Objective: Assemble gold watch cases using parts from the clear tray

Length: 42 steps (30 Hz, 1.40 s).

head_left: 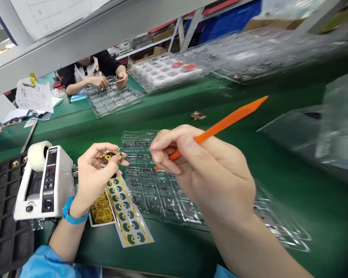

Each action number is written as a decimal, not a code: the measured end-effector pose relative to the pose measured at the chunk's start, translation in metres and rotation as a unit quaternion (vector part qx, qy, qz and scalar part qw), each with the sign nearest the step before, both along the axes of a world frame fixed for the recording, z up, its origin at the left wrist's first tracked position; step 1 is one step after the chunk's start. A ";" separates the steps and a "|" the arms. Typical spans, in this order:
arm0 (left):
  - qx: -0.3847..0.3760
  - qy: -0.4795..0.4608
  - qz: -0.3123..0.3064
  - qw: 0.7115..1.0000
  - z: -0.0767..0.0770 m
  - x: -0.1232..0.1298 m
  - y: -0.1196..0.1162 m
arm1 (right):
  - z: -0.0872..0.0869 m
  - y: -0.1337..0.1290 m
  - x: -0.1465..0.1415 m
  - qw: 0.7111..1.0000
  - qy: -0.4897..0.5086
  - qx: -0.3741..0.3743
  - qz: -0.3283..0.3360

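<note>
In my left hand (97,170) a small round metallic part (112,155) with a yellow and black face is held between thumb and fingers. My right hand (203,170) grips an orange plastic spudger (229,120) like a pen, its long end pointing up and to the right. The spudger's other tip shows below my fingers, apart from the round part. Under both hands lies a clear plastic tray (168,197) with small dark parts in its pockets. A sheet of yellow and green round stickers (127,214) lies below my left hand.
A white tape dispenser (58,181) and a black compartment tray (2,208) stand at left. Yellow rings fill a small box (103,208). A loose metallic part (197,115) lies beyond my right hand. Across the bench, a person (95,75) handles another clear tray (113,100).
</note>
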State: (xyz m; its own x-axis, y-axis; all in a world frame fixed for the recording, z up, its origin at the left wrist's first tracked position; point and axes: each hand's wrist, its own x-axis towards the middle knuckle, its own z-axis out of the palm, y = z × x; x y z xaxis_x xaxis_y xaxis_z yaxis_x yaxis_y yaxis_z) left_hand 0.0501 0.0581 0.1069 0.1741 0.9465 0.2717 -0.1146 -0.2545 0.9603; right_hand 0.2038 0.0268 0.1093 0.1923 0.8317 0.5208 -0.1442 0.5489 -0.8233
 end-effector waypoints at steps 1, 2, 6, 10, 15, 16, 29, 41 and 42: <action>0.005 0.008 0.006 1.000 0.000 -0.001 0.000 | 0.000 -0.002 0.000 1.000 -0.017 -0.013 0.001; 0.009 0.014 0.011 1.000 0.000 -0.001 -0.001 | -0.001 -0.003 -0.001 0.999 -0.037 -0.020 -0.002; 0.029 0.036 0.043 0.998 -0.001 -0.002 0.000 | -0.005 -0.005 -0.006 0.989 -0.140 0.013 -0.054; 0.037 0.052 0.077 0.995 0.000 -0.004 0.003 | -0.009 -0.004 -0.018 0.958 -0.250 0.110 -0.084; 0.039 0.053 0.102 0.993 0.002 -0.003 -0.001 | -0.022 0.005 -0.031 0.920 -0.291 0.185 -0.186; 0.043 0.052 0.098 0.993 0.001 -0.003 -0.003 | -0.024 0.007 -0.032 0.912 -0.300 0.187 -0.207; 0.200 0.200 0.042 0.958 -0.012 -0.002 -0.016 | -0.023 0.013 -0.024 0.939 -0.264 0.080 -0.207; 0.191 0.155 0.101 0.964 -0.001 -0.024 -0.013 | -0.033 0.030 -0.019 0.973 -0.194 -0.085 0.094; 0.201 0.126 0.116 0.965 0.005 -0.028 -0.018 | -0.043 0.034 -0.030 0.947 -0.275 -0.116 0.117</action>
State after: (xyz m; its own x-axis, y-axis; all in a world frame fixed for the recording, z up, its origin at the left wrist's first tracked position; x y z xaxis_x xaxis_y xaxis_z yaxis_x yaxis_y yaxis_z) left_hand 0.0220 0.0401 0.1123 0.0788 0.7954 0.6009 0.2138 -0.6022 0.7692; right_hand 0.1741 0.0608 0.0667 -0.2593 0.9222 0.2870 0.2464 0.3505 -0.9036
